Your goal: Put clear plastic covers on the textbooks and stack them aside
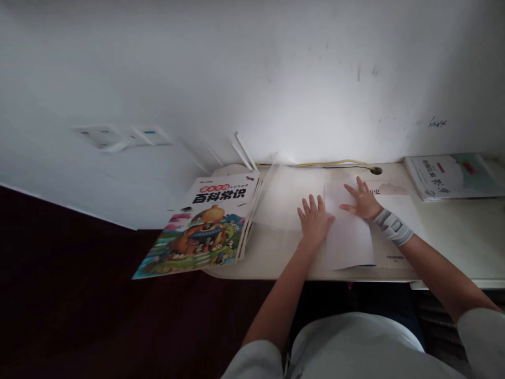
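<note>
An open book [398, 221] lies on the desk, its printed page facing up. A white cover flap [349, 231] with a dark blue lower edge sits at its left side. What looks like a clear plastic sheet [276, 205] spreads left of the flap. My left hand [314, 217] rests with fingers spread over the sheet, its thumb at the flap's left edge. Over the flap's right edge and the printed page is my right hand [362, 200], fingers spread and holding nothing. A grey band [393, 226] is around my right wrist.
A stack of picture books [209, 221] overhangs the desk's left end. More books [453, 176] lie at the back right. A yellow cable [327, 163] runs along the wall to a hole [376, 170] in the desk [453, 237]. Sockets [122, 137] sit on the wall.
</note>
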Available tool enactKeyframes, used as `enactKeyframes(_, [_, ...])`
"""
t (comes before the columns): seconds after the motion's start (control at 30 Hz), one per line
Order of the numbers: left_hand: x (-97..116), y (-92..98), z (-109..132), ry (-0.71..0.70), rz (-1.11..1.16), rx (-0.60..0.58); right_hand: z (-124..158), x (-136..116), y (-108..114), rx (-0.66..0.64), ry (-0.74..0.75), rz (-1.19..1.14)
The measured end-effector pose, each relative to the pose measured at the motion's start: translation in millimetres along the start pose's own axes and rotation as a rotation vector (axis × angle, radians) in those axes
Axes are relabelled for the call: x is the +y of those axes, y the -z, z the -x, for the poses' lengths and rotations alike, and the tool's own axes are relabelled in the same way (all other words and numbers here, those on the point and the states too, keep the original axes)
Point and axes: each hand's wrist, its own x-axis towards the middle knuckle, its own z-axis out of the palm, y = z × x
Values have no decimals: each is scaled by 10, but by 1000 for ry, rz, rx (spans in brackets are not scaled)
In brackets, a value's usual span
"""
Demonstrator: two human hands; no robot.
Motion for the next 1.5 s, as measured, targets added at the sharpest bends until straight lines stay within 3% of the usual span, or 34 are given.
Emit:
enactKeyframes(0.17, [-150, -159, -44, 10, -7, -39, 50, -303, -34, -134, 114, 216])
enactKeyframes(0.5, [-327, -82, -42, -33, 111, 15, -67, -366, -146, -235, 215, 234])
enactKeyframes(0.73, [-350, 19, -43, 23, 135, 1, -152, -504, -224, -372, 320, 243])
enactKeyframes(1.23, [-370, 51, -73, 70, 139, -5, -12, -450, -107, -470, 405, 280])
enactKeyframes(1.5, [-233, 34, 134, -78, 9, -85, -206, -469, -216, -461, 346, 300])
